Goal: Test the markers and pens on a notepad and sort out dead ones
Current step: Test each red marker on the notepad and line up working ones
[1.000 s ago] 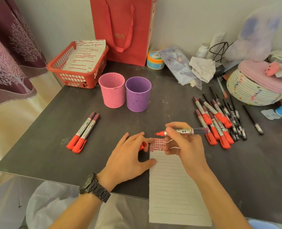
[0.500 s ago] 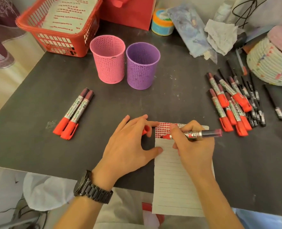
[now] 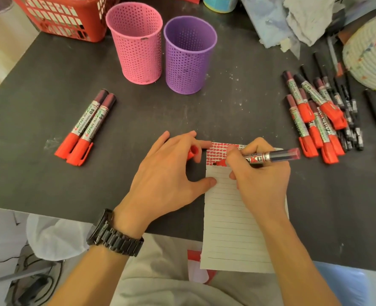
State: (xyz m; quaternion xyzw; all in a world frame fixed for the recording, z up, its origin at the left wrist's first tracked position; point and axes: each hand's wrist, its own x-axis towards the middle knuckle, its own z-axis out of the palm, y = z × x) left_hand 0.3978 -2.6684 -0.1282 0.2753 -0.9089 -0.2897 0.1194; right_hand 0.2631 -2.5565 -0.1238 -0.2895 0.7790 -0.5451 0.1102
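Observation:
My right hand (image 3: 261, 182) grips an uncapped red marker (image 3: 273, 156), whose tip touches the lined notepad (image 3: 231, 221) just under several rows of red test marks. My left hand (image 3: 167, 175) rests beside the pad's left edge, thumb on the paper, with the red cap (image 3: 192, 151) held under its fingers. Two capped red markers (image 3: 86, 127) lie together on the left of the table. A pile of red markers (image 3: 312, 115) and thin black pens (image 3: 348, 107) lies on the right.
A pink mesh cup (image 3: 136, 43) and a purple mesh cup (image 3: 189, 54) stand side by side behind the pad. A red basket (image 3: 65, 16) sits at the back left. A woven basket (image 3: 370, 54) and crumpled cloths crowd the back right. The dark table's (image 3: 28, 177) near edge runs below my wrists.
My right hand has lowered the marker from above the pad until its tip meets the paper. The camera has tilted down and closer. My left hand has stayed in place.

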